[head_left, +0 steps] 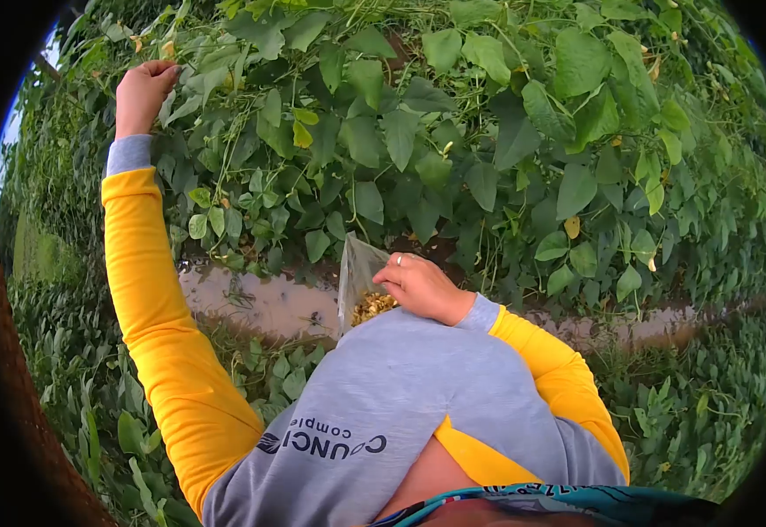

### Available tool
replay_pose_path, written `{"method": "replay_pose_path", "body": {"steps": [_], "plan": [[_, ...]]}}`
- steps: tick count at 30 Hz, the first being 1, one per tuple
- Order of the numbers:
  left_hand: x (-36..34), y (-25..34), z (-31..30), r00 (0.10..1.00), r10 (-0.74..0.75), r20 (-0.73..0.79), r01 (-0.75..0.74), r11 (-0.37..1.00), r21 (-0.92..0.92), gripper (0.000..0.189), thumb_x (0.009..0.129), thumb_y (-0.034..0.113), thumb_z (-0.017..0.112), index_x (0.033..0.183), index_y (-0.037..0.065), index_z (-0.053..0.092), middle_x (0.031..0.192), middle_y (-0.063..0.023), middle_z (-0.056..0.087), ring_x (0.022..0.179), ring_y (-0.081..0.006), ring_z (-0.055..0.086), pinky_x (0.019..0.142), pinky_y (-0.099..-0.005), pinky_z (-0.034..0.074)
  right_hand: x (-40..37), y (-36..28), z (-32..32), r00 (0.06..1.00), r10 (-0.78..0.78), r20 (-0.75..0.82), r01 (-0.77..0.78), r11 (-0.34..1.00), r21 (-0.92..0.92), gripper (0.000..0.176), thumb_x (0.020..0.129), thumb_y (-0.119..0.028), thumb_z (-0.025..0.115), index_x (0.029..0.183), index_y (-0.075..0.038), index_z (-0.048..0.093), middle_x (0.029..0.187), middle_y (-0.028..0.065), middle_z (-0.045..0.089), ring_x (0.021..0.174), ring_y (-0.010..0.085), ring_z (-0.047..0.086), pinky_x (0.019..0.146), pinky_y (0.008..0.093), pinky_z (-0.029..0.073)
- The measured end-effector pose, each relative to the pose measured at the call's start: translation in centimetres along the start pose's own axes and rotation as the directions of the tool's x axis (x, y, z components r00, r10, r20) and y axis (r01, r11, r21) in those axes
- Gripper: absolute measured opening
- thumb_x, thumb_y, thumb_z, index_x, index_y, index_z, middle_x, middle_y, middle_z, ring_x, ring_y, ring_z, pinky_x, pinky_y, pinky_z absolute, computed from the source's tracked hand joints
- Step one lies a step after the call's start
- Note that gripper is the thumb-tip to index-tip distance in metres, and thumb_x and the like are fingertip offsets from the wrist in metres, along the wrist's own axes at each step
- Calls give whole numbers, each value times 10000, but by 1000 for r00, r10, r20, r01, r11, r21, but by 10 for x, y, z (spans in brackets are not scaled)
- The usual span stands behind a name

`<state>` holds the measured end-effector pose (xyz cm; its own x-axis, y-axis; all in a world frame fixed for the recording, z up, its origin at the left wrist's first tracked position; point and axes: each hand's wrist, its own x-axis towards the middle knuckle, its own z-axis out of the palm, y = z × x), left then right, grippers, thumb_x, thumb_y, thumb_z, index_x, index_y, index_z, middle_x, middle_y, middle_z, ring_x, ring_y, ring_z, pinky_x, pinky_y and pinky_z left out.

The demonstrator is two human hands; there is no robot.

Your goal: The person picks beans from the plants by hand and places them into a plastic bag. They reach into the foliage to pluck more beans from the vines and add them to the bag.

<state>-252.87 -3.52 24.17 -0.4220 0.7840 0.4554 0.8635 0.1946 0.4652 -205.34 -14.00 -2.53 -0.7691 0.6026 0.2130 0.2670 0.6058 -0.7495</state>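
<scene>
My left hand [143,95] is raised at the upper left, beside the leafy vines. Its thumb and fingertips are pinched together; whatever is between them is too small to make out. A pale yellow flower [168,49] sits just above those fingers. Close to my body, my right hand [422,286], with a ring on one finger, grips the rim of a clear plastic bag [353,270]. Small yellow flowers or petals [374,306] lie inside the bag, whose lower part is hidden behind my shirt.
A dense wall of green climbing vines [401,132] fills the space ahead. Below it runs a ditch of muddy water [251,300]. Low leafy plants [690,395] grow on the near side, around my body. Another yellow leaf [572,227] hangs on the right.
</scene>
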Motion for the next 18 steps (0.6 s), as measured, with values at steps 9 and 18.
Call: {"method": "replay_pose_path", "body": {"steps": [9, 18], "plan": [[-196, 77, 62, 869, 95, 485, 24, 972, -233, 134, 911, 93, 728, 961, -31, 719, 761, -5, 677, 681, -50, 561, 621, -238, 461, -3, 10, -22, 950, -61, -305, 66, 998, 6, 175, 910, -143, 716, 1060, -57, 736, 864, 92, 657, 833, 296, 651, 752, 397, 530], [-402, 42, 269, 532, 624, 572, -544, 770, -334, 191, 813, 178, 740, 953, 59, 790, 932, -206, 736, 895, -409, 680, 843, -488, 550, -62, 53, -64, 822, 223, -524, -234, 971, 46, 144, 917, -168, 693, 1015, -75, 744, 925, 98, 678, 894, 311, 656, 780, 406, 528]]}}
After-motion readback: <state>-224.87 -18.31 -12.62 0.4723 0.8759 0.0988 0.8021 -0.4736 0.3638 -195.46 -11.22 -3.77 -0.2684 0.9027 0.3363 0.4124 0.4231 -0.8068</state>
